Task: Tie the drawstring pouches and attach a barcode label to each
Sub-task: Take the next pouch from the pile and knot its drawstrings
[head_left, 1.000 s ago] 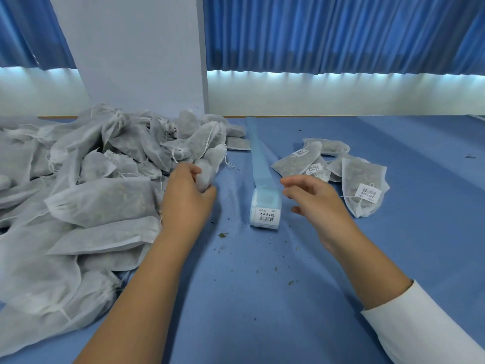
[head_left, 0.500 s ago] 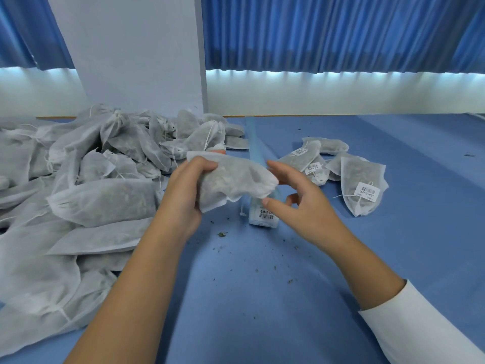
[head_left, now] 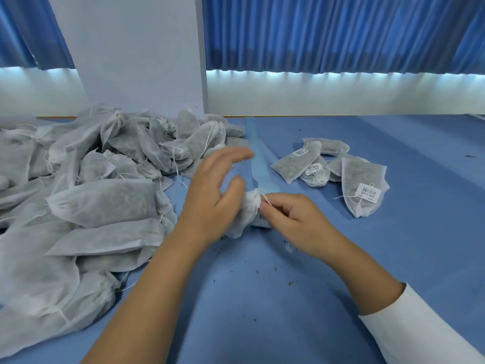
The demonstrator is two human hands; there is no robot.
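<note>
At the middle of the blue table [head_left: 262, 306], between the two hands, is the pouch [head_left: 242, 219]: a small white bag of thin, slightly see-through fabric, its neck bunched into a crumpled frill at the top and its body hanging down toward the table. A thin white drawstring [head_left: 265, 198] sticks out of the gathered neck to the right.

The left hand [head_left: 210, 206] is beside the pouch on its left, thumb lying against the bunched neck. Its fingers [head_left: 231, 156] are stretched out straight, lifted clear of the fabric and blurred. The right hand [head_left: 291, 219] is curled, knuckles up, its fingertips pinching the drawstring right at the pouch's neck.

Just behind the pouch and mostly hidden is the label roll [head_left: 262, 223], with its blue backing strip [head_left: 256, 158] running away across the table. A big heap of unlabelled pouches [head_left: 105, 200] lies to the left. A small group of finished pouches [head_left: 351, 177] lies to the right, the nearest bearing a barcode label [head_left: 367, 193].
</note>
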